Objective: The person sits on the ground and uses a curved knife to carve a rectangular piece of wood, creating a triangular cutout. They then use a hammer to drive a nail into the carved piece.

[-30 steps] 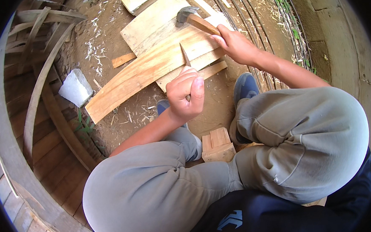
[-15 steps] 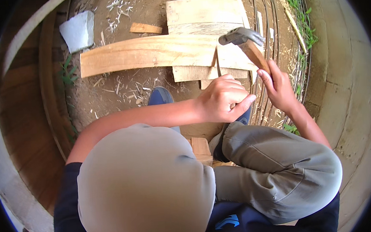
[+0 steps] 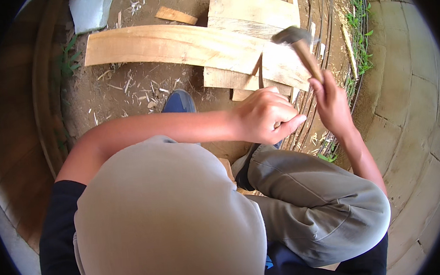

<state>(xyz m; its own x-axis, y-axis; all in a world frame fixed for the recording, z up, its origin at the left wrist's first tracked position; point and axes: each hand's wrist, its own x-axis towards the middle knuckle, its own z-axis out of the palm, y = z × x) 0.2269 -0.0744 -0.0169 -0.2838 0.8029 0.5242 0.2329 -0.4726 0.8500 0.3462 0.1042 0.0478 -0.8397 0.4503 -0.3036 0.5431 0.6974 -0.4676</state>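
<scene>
My left hand (image 3: 266, 117) is closed around a thin dark metal chisel (image 3: 260, 73) that stands tilted, tip on a pale wooden plank (image 3: 174, 44). My right hand (image 3: 331, 103) grips the wooden handle of a hammer (image 3: 300, 44). Its blurred metal head hangs just above and right of the chisel's tip. The plank lies across a stack of shorter boards (image 3: 252, 9) on the dirt. I am crouching, with grey-trousered knees filling the lower view and a blue shoe (image 3: 179, 102) below the plank.
A white plastic scrap (image 3: 89, 9) and a small wood offcut (image 3: 174, 14) lie at the top left. Thin metal rods (image 3: 318, 10) run along the right, beside a concrete kerb (image 3: 402, 76). Curved wooden boards (image 3: 8, 130) line the left.
The hammer has lifted off the boards and come closer to the chisel. My view has swung, so the plank now runs across the top. The left hand stays closed.
</scene>
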